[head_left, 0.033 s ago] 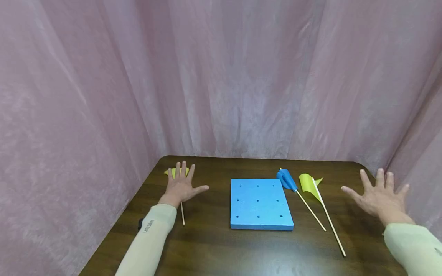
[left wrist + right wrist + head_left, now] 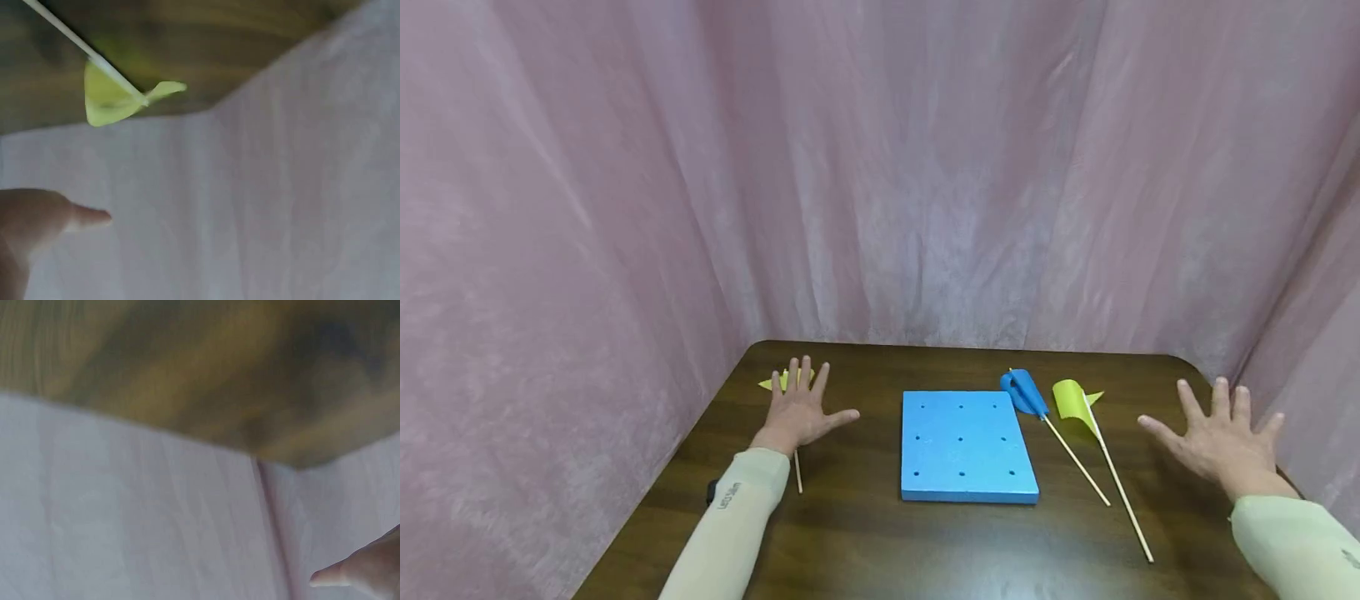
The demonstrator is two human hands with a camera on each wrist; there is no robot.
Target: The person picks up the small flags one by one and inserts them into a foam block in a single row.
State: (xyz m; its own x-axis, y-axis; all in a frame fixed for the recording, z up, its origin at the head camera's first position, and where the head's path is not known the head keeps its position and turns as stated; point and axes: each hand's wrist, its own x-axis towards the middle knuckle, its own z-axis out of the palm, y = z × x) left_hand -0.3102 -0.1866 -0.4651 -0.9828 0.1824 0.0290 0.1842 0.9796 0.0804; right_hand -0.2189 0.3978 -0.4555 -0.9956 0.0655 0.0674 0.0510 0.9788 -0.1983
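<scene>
1. Yellow flag (image 2: 784, 381) on a thin stick is seen in the head view at the far left of the dark table (image 2: 865, 542), partly covered by the left hand (image 2: 797, 411), whose fingers are spread flat and released, gripping nothing. The right hand (image 2: 1217, 439) is held well apart at the right, fingers splayed and empty. One blue foam board (image 2: 966, 446) with nine small holes, all unfilled, lies between the hands. Just beside it lie one rolled blue flag (image 2: 1022, 392) and a second yellow flag (image 2: 1072, 400). Three flags are counted.

2. Left wrist view: the yellow flag (image 2: 115, 100) is shown crumpled on its stick above one straight fingertip (image 2: 87, 217).

3. Right wrist view: only a blurred fingertip (image 2: 350, 572) is shown against pink curtain (image 2: 125, 519).
</scene>
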